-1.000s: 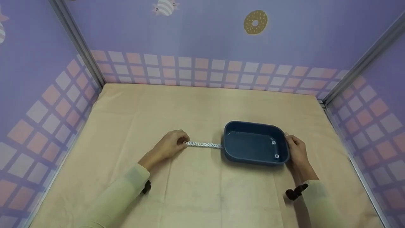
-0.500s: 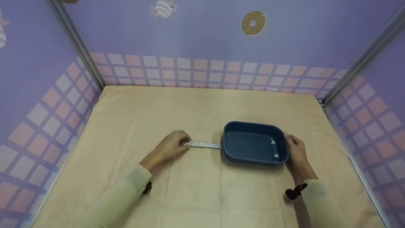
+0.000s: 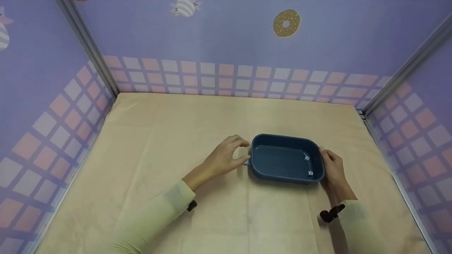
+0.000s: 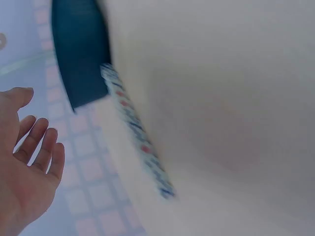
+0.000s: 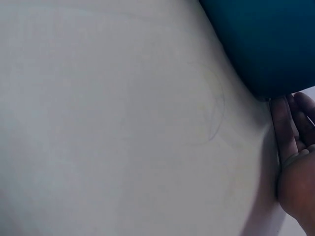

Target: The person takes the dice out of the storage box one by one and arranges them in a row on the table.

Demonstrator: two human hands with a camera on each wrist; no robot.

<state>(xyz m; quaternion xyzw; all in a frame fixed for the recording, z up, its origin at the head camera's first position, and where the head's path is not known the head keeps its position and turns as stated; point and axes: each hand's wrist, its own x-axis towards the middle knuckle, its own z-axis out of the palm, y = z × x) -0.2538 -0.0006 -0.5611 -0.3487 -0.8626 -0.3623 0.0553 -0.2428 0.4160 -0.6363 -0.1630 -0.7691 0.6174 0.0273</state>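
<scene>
A dark blue rectangular container (image 3: 282,139) stands upright on the cloth, with two small white dice (image 3: 310,173) at the right of its floor. From its left wall runs a straight row of dice (image 4: 138,130), mostly hidden by my left hand in the head view. My left hand (image 3: 226,155) hovers by that wall, thumb and fingers spread apart with nothing between them. Against the container's right wall rests my right hand (image 3: 333,170). In the right wrist view its fingers (image 5: 284,123) reach up to the container's lower edge, fairly straight.
A cream cloth (image 3: 183,123) with faint creases covers the table. Purple walls with a checked border (image 3: 226,76) enclose the back and both sides, joined by metal posts (image 3: 88,46). Dark wrist devices (image 3: 332,213) sit at the sleeve cuffs.
My left hand has let go of the far left end of the dice row and moved right, its fingers spreading near the container. The right hand and container have stayed put.
</scene>
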